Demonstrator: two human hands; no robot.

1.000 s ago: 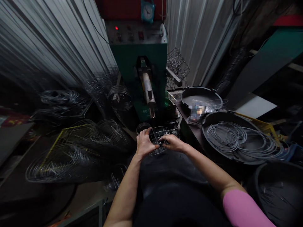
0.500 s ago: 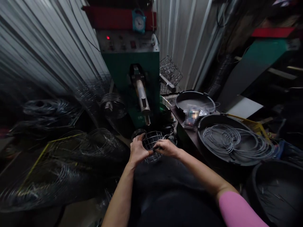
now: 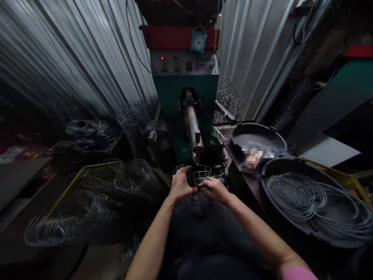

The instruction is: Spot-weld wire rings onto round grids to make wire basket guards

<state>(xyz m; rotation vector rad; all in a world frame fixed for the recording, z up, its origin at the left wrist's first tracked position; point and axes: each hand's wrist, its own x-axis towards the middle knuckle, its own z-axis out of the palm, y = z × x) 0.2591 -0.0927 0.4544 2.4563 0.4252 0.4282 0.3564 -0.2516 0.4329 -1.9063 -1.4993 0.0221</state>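
Note:
A small round wire basket [image 3: 201, 174] sits between my hands, just below the electrode tip of a green welding machine [image 3: 163, 97]. My left hand [image 3: 181, 186] is closed around the basket's left side, with the thumb stretched across its near side. Against the near right side, my right hand [image 3: 215, 189] is closed on the basket, its fingertips bent in toward my left thumb. Whether a loose wire piece is pinched there is too dark to tell. The machine's metal arm [image 3: 194, 128] points down toward the basket.
Stacks of wire rings [image 3: 70, 217] stand at the left, some by a yellow-edged crate [image 3: 65, 190]. At the right, a black round tray [image 3: 264, 186] holds wire hoops, and another tray [image 3: 233, 136] lies behind it. A blue clock [image 3: 199, 40] hangs on the machine.
The view has turned left, so the machine and trays appear farther right. Both hands keep their hold on the wire basket, which now sits close under the electrode tip.

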